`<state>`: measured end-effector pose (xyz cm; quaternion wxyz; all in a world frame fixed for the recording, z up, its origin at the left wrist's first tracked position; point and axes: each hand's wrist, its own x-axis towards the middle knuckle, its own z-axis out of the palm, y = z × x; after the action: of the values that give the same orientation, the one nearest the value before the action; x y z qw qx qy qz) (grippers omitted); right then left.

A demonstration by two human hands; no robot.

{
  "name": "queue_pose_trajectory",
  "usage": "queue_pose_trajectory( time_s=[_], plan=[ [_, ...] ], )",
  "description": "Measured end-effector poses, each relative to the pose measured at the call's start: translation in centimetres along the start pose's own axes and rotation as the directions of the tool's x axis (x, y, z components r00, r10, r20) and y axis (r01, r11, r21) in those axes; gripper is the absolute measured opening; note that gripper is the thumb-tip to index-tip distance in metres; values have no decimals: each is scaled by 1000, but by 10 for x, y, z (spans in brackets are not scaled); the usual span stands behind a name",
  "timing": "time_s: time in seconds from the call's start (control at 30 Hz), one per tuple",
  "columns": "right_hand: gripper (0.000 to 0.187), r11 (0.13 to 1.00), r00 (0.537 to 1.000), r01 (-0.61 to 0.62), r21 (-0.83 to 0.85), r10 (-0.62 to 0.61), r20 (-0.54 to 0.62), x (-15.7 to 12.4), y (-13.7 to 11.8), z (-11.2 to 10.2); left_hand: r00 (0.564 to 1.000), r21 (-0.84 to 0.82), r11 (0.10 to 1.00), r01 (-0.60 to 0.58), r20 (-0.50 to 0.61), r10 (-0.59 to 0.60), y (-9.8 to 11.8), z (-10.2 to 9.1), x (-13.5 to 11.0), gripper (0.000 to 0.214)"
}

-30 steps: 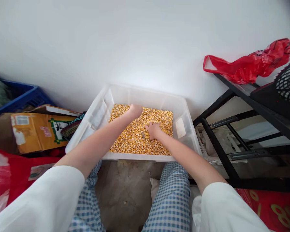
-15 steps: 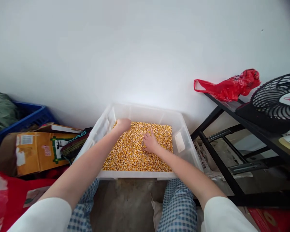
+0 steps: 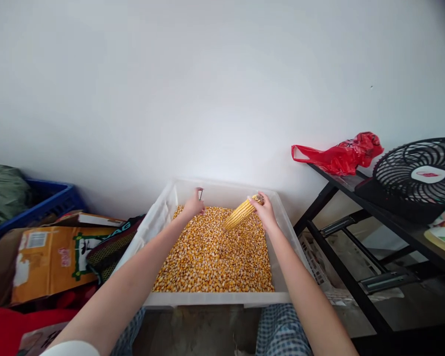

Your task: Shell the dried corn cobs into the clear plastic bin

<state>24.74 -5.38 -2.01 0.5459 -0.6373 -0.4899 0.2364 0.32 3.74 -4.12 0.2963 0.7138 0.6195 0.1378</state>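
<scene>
A clear plastic bin (image 3: 285,217) on the floor holds a deep layer of loose yellow corn kernels (image 3: 215,259). My right hand (image 3: 265,212) is closed round the thick end of a corn cob (image 3: 239,216), which slants down to the left with its tip near the kernels. My left hand (image 3: 193,205) is closed on a small dark metal tool (image 3: 200,193) that sticks up above my fingers, just left of the cob. Both hands are over the far half of the bin.
A black metal rack (image 3: 341,247) stands to the right, bearing a red plastic bag (image 3: 337,153) and a black fan (image 3: 417,175). On the left lie a yellow cardboard box (image 3: 48,259) and a blue crate (image 3: 37,210). A white wall is behind the bin.
My right hand has lifted the corn cob out of the kernels and moved it toward the far right. My left hand has raised the small tool. The view has tilted upward.
</scene>
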Motion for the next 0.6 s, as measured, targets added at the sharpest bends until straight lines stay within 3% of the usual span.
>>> queue_pose_trajectory(
  time_s=[0.07, 0.13, 0.2, 0.27, 0.3, 0.37, 0.4, 0.47, 0.53, 0.6],
  plan=[
    [53, 957, 995, -72, 282, 88, -45, 0, -5, -3, 996, -186, 981, 47, 83, -33, 2, 0, -3, 42],
    [46, 869, 984, -112, 483, 166, -69, -1, -9, -3, 973, -291, 956, 46, 229, 23, 7, 0, -12, 33],
    [39, 778, 976, -148, 611, 215, -37, -3, -11, -1, 903, -428, 904, 6, 390, 178, 15, 2, -25, 35],
    [33, 693, 971, -209, 690, 229, 64, -8, -11, 6, 839, -618, 786, 22, 438, 321, 28, 8, -37, 48],
    [30, 660, 967, -246, 709, 220, 131, -11, -11, 10, 868, -733, 679, 41, 362, 340, 35, 11, -42, 51],
    [25, 637, 952, -304, 708, 168, 257, -19, -12, 21, 948, -934, 353, 54, 158, 275, 47, 17, -48, 45],
    [25, 650, 937, -330, 685, 138, 320, -24, -14, 26, 979, -984, 177, 35, 69, 191, 51, 18, -50, 40],
    [30, 701, 880, -399, 591, 113, 461, -31, -19, 33, 1000, -996, -89, 18, 16, 24, 55, 14, -50, 31],
    [42, 755, 821, -457, 470, 155, 550, -36, -27, 38, 997, -978, -194, 75, 75, 7, 51, 4, -49, 31],
    [51, 809, 801, -465, 359, 211, 561, -37, -36, 42, 983, -971, -183, 157, 135, 127, 45, -6, -49, 34]
  ],
)
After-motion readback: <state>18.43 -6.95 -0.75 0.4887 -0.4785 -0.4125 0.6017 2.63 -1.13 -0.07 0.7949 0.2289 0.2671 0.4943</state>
